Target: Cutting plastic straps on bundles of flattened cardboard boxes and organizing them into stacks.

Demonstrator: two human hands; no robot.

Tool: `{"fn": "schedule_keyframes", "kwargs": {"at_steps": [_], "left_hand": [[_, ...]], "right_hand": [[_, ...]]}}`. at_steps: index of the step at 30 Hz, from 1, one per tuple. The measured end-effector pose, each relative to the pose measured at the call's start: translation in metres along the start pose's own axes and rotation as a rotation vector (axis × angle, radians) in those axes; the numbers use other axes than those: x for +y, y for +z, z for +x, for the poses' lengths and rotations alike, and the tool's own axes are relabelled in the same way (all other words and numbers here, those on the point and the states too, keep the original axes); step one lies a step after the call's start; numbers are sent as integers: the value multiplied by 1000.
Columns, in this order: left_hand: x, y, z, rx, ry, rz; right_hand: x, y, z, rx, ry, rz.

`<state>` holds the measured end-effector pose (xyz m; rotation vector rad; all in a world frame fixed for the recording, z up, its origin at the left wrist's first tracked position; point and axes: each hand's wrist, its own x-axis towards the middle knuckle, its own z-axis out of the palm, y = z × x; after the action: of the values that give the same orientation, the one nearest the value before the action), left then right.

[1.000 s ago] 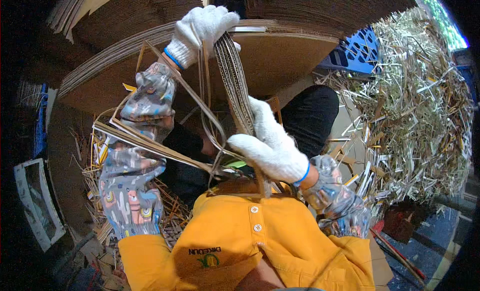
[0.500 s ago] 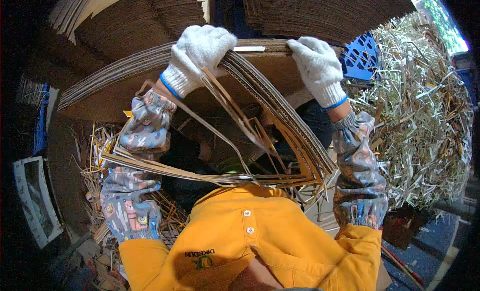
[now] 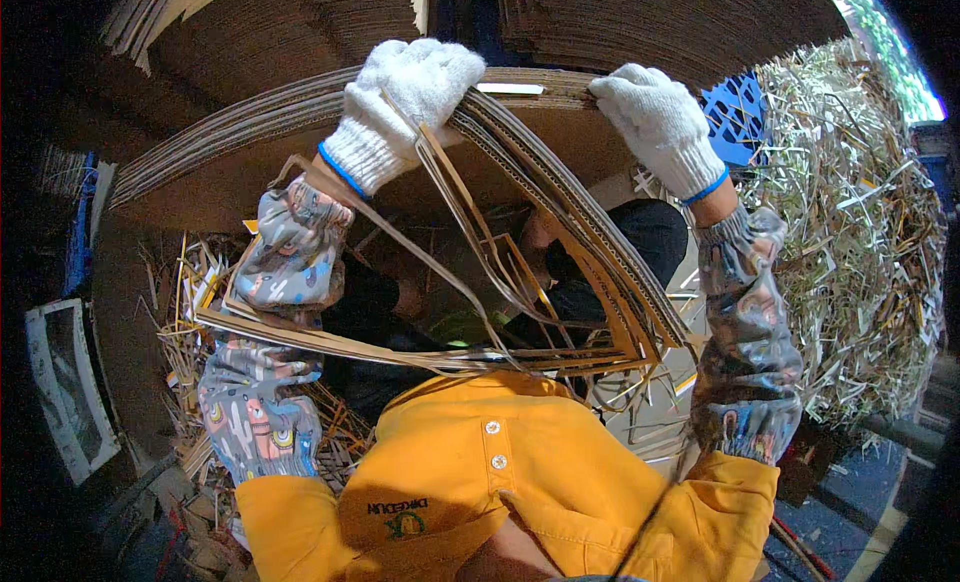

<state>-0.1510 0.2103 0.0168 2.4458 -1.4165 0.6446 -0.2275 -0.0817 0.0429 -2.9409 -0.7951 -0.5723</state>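
A stack of brown corrugated cardboard sheets [image 3: 235, 130] stands in front of me, its layered top edge bowed. My left hand [image 3: 405, 107], in a white knit glove with a blue cuff, is closed over that edge near the middle. Loose cardboard strips [image 3: 440, 177] hang down from beside its fingers. From the same hand a bent bundle of corrugated strips [image 3: 560, 192] slopes toward my right forearm, then folds back across my lap. My right hand [image 3: 660, 122], gloved alike, has its fingers curled over the stack's right end; its fingertips are partly hidden.
Tall cardboard stacks [image 3: 660, 27] rise at the back. A big heap of shredded strips [image 3: 850, 232] fills the right side, beside a blue plastic crate [image 3: 735, 122]. More scraps [image 3: 190, 302] lie on the left, near a white-framed panel [image 3: 70, 382].
My right hand and forearm have shifted a little to the right. The strip bundle's folded corner has also moved right. My left hand stays on the cardboard edge.
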Motion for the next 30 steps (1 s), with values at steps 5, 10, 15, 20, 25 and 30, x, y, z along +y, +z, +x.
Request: {"fn": "schedule_keyframes", "kwargs": {"at_steps": [5,10,15,20,25,30], "left_hand": [[1,1,0,34,28,-15],[5,0,-2,32,-1,-39],[10,-23,-14,41,-21,-53],[5,-7,-10,94,135,-163],[4,9,-7,112,21,-210],[11,-18,-14,118,-7,-156]], "right_hand": [[2,-2,11,-135,-28,-101],[-2,6,16,-65,41,-149],[-70,11,-9,-120,184,388],[-116,8,-26,-338,87,626],[-105,75,-88,-466,60,789],[-58,13,-35,190,282,352]]}}
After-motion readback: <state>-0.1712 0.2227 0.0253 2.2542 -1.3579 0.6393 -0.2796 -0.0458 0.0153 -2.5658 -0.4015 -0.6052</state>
